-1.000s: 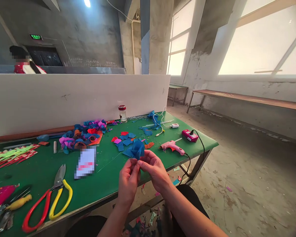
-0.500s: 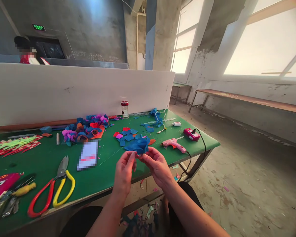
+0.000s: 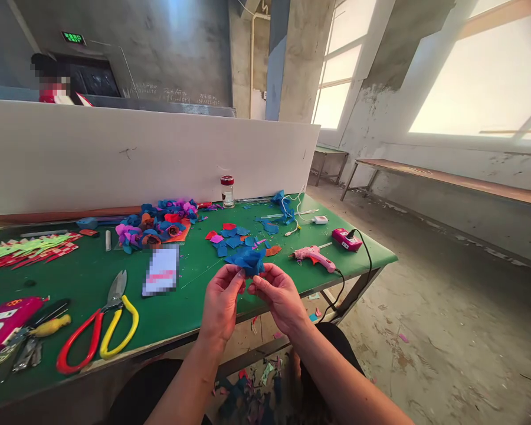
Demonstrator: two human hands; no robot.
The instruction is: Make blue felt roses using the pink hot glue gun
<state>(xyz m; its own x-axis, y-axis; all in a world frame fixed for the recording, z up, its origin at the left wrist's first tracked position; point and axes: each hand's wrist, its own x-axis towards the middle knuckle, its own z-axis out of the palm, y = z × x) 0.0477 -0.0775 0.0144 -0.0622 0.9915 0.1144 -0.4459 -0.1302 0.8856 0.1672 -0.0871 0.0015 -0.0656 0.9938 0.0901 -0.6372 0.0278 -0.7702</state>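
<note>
Person seated at the near edge of a green table (image 3: 84,283), both hands raised just over that edge. Left hand (image 3: 221,301) and right hand (image 3: 278,295) meet on a blue flower (image 3: 249,261), a crumpled bloom of thin blue sheet, felt or foam, can't tell which. It sits on top of the fingertips, off the table. Left fingers pinch its base from the left, right thumb and forefinger pinch from the right; both hands closed on it, remaining fingers curled under.

Handling, my read: very light, soft, petals floppy and easy to crush or pull apart if glued fresh. Not slippery. Best hold is low at the gathered base, where the hands are now, not on the petal edges.

Around: loose blue and red cut pieces (image 3: 230,238) just beyond the hands, a pile of finished flowers (image 3: 159,221) further left, pink glue gun (image 3: 313,257) to the right with a black cord running off the table edge, pink power box (image 3: 347,239) beyond it. Red and yellow snips (image 3: 98,330) lie near left, a small jar (image 3: 227,190) at the white partition (image 3: 150,156). Another person behind the partition, far left.
</note>
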